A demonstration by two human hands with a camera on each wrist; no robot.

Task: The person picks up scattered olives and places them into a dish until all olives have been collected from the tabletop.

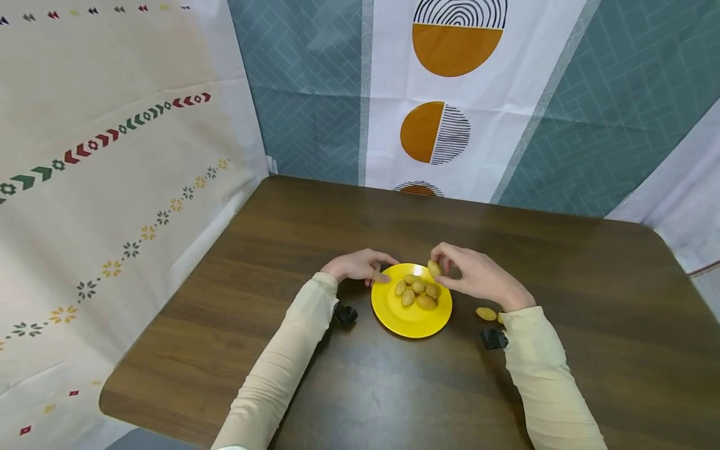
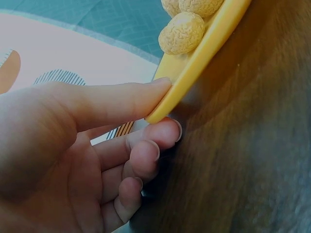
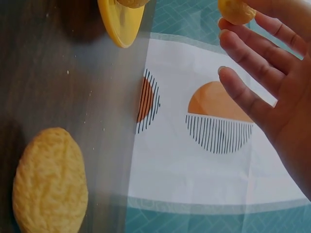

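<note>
A yellow plate (image 1: 402, 320) lies on the table with several tan, wrinkled, oval walnuts (image 1: 417, 286) grouped on it. My left hand (image 1: 360, 265) pinches its left rim; the left wrist view has the thumb (image 2: 121, 99) on top and fingertips (image 2: 163, 133) underneath. Over the right rim, my right hand (image 1: 472, 272) pinches one walnut (image 1: 434, 268) between thumb and fingers, clear of the others. In the right wrist view that walnut (image 3: 235, 10) is partly cut off, and the other fingers (image 3: 252, 58) spread loosely.
More walnuts (image 1: 486, 314) lie on the brown table (image 1: 337, 212) beneath my right wrist, one partly hidden by the sleeve. Black wrist cameras (image 1: 345, 314) hang under both forearms. Patterned cloths (image 1: 309, 94) hang behind the table and at its left.
</note>
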